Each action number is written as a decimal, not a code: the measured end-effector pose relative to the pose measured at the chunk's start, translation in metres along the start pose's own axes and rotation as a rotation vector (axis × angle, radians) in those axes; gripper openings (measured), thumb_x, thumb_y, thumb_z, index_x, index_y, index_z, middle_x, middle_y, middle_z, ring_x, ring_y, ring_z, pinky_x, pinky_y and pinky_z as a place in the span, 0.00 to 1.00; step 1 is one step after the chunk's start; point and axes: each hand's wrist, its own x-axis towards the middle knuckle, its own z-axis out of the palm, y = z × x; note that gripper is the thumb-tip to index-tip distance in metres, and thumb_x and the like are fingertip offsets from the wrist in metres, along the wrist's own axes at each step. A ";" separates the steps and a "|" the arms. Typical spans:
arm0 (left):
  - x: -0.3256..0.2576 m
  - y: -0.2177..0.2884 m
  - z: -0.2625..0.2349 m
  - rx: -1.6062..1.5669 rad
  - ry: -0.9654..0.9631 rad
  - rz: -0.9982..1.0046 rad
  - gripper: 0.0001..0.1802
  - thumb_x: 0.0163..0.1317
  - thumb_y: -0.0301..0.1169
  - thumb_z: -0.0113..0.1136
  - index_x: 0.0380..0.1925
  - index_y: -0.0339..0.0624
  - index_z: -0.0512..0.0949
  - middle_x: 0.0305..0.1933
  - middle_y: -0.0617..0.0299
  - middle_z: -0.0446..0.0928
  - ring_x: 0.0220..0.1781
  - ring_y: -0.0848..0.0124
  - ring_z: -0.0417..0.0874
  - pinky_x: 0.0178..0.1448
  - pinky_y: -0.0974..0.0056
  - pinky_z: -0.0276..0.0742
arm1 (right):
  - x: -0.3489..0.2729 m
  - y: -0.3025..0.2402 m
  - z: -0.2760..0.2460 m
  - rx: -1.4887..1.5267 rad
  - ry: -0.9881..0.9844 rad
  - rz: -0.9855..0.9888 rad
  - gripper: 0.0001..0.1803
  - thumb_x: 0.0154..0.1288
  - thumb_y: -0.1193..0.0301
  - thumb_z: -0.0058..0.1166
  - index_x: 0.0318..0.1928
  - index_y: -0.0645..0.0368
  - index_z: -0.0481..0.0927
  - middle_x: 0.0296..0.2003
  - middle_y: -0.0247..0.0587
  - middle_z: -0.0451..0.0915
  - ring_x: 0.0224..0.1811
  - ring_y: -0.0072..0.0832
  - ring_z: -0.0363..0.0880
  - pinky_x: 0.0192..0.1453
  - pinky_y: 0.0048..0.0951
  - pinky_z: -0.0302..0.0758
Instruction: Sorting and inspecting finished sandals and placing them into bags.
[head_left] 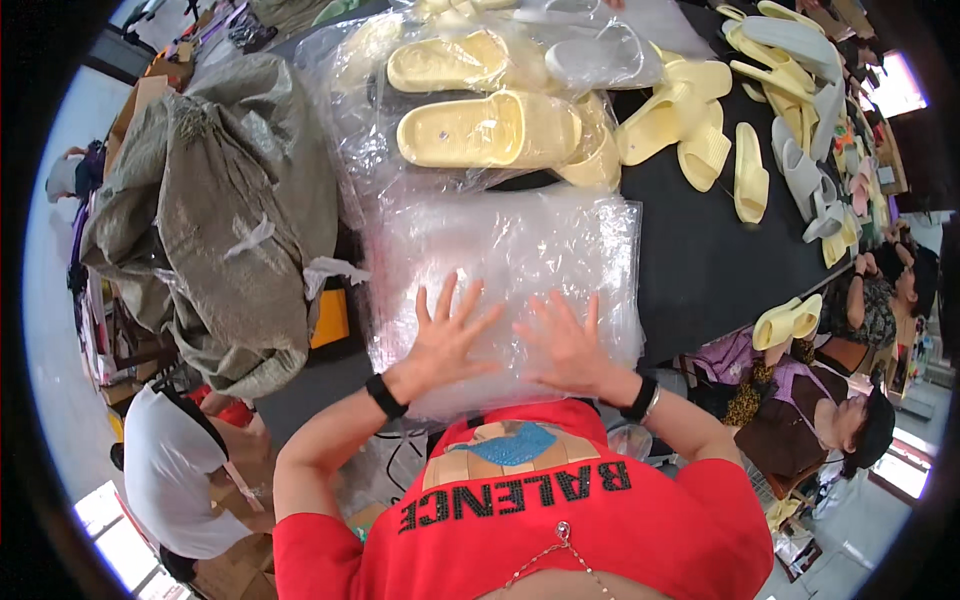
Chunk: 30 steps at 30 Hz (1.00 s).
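A stack of clear plastic bags lies flat at the near edge of the dark table, right in front of me. My left hand is spread over its near left part, fingers apart and nothing held. Beside it my right hand is also open over the bags, a little blurred. Whether the palms press on the plastic or hover just above, I cannot tell. Just beyond the stack lie yellow slide sandals in clear plastic, with a pale grey sandal behind them to the right.
A large grey-green woven sack bulges at the left, beside a yellow box. Loose yellow sandals lie on the black tabletop, with more yellow and grey ones piled farther right. Other people sit at the right and bend at the lower left.
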 end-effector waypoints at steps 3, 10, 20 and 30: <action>-0.035 0.010 0.030 -0.018 -0.086 -0.007 0.54 0.38 0.65 0.61 0.66 0.61 0.55 0.72 0.46 0.41 0.71 0.37 0.36 0.59 0.24 0.31 | -0.029 0.006 0.028 -0.010 -0.065 -0.048 0.43 0.45 0.37 0.52 0.63 0.37 0.63 0.67 0.42 0.53 0.71 0.45 0.42 0.59 0.77 0.29; -0.031 0.007 0.068 -0.038 -0.054 -0.104 0.55 0.39 0.66 0.60 0.67 0.60 0.53 0.72 0.46 0.37 0.71 0.38 0.32 0.58 0.23 0.29 | -0.021 0.041 0.049 -0.148 -0.007 -0.144 0.45 0.42 0.34 0.51 0.62 0.38 0.66 0.66 0.41 0.55 0.71 0.44 0.45 0.59 0.77 0.31; -0.055 -0.024 -0.075 -0.055 0.824 0.021 0.24 0.53 0.32 0.59 0.52 0.43 0.70 0.59 0.48 0.65 0.57 0.48 0.68 0.61 0.52 0.62 | -0.022 0.023 0.023 0.012 -0.138 0.010 0.37 0.51 0.40 0.52 0.58 0.48 0.71 0.65 0.48 0.55 0.70 0.45 0.46 0.64 0.68 0.35; -0.048 -0.111 -0.141 -0.051 0.831 -0.554 0.23 0.55 0.29 0.53 0.52 0.34 0.69 0.53 0.43 0.71 0.54 0.51 0.71 0.58 0.54 0.67 | 0.004 -0.021 0.020 0.392 0.155 -0.086 0.22 0.53 0.66 0.58 0.49 0.61 0.74 0.48 0.52 0.74 0.54 0.47 0.70 0.58 0.40 0.66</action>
